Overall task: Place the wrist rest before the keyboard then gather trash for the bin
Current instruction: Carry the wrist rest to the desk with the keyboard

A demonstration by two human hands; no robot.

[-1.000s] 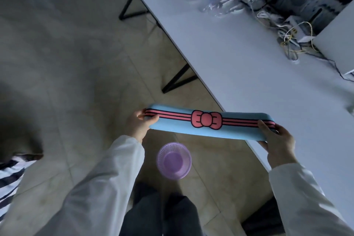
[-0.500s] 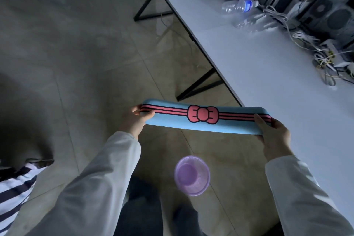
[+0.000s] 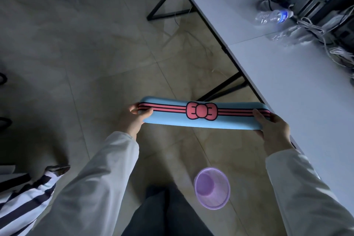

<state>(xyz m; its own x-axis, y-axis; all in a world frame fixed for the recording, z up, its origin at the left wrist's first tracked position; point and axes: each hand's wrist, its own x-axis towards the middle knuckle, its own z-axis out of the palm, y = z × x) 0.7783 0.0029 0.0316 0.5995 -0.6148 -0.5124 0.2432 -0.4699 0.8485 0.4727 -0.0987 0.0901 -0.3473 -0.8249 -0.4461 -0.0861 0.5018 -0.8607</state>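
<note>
Out over the floor, just off the table edge, the wrist rest [image 3: 203, 114] hangs level btwn both hands, blue w/ a pink bow in the middle. Left hand [image 3: 134, 119] has fingers wrapped round the left end, thumb on top; right hand [image 3: 272, 130] is clamped on the right end the same way, and that end sits right by the table [image 3: 298, 82] rim. Compared w/ a sec ago the view has swung: more table and floor show, the water bottle [image 3: 273, 17] has slid toward the right, and the purple bin [image 3: 211, 189] is now lower right by the legs. Grip looks unchanged tho. No keyboard in sight, so imo they're mid-carry, looking for it. Trash step not started; bottle near the cables [image 3: 316, 30] is prob a candidate.
</note>
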